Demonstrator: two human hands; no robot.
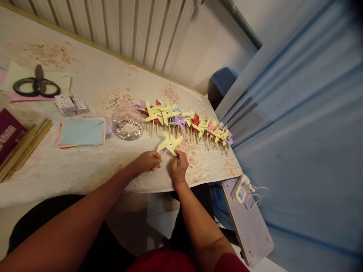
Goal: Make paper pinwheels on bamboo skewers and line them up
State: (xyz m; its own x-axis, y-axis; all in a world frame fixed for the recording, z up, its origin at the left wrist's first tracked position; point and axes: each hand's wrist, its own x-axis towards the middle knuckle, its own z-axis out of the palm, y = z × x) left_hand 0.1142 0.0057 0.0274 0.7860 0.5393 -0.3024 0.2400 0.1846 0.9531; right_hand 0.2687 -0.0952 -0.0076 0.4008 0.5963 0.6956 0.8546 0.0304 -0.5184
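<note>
two bare hands share one yellow pinwheel (162, 144) in the head view, out near the front edge of the worktop (93, 162). from the left hand (150, 161) its blades lie at two o'clock; from the right hand (179, 167) they lie at eleven o'clock, just beyond the fingertips. the stick gives the long axis, slanting from about one o'clock at the blades down to seven o'clock, so its lower end falls to the left hand and the lowest blade to the right. both hands are close to it; the left is nearer the stick, the right nearer the blades.

the left hand is closed, fingers curled, with the stick gripped between them. the right hand is mostly curled, thumb and forefinger brought together at the tip of the lowest blade; they touch it, though whether they pinch it i cannot tell.

from the held piece, a row of finished pinwheels (179, 121) runs from eleven o'clock round to three, blades away, sticks towards the person. a clear bowl (113, 126) of small shiny pieces sits at ten o'clock, with a stack of coloured paper (82, 131) just past it at nine to ten, apart from either hand.
</note>
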